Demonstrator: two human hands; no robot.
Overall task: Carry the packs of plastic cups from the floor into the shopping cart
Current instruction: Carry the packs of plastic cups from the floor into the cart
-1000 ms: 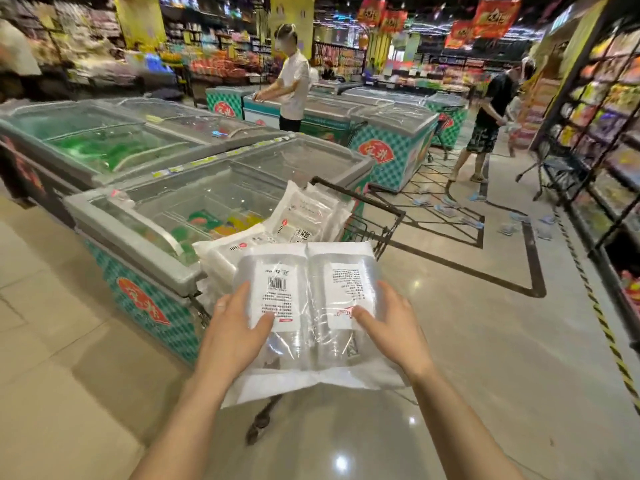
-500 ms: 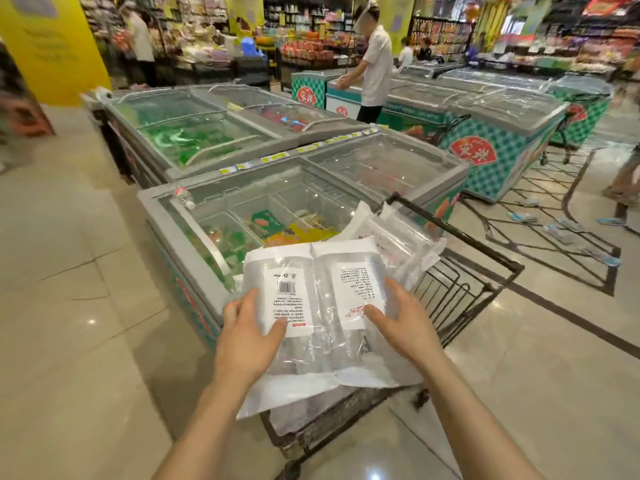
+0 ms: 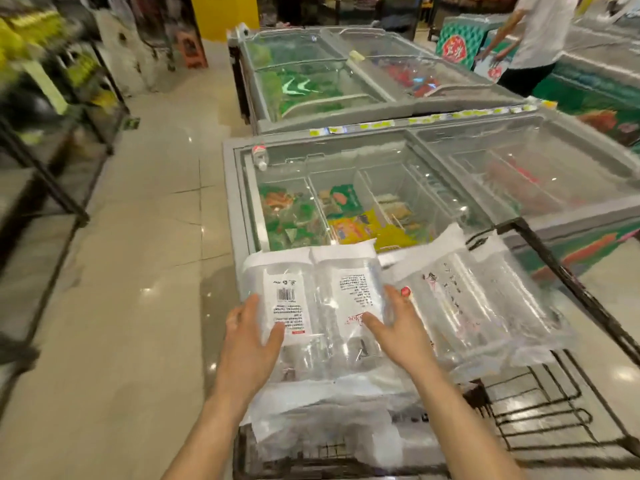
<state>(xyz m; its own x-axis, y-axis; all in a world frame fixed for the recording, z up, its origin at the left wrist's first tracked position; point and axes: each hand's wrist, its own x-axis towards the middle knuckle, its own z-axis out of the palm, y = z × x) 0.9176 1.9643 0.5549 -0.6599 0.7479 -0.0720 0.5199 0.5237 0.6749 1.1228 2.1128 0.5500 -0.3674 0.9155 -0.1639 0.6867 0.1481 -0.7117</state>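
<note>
Pack of plastic cups [image 3: 322, 317], carried just short of the shopping cart [image 3: 540, 415] a second ago, now lies over the cart's near end on top of the other cup packs [image 3: 478, 306] piled there, so this delivery looks all but done, with only the letting go left. Left hand [image 3: 249, 341] and right hand [image 3: 398, 330] sit apart at its two sides, fingers straight, thumbs on the labels. Wire cart stands on glossy beige floor tiles [image 3: 138, 271] against a glass-topped chest freezer [image 3: 346, 161], with dark shelving [image 3: 52, 188] blurred across the aisle.
</note>
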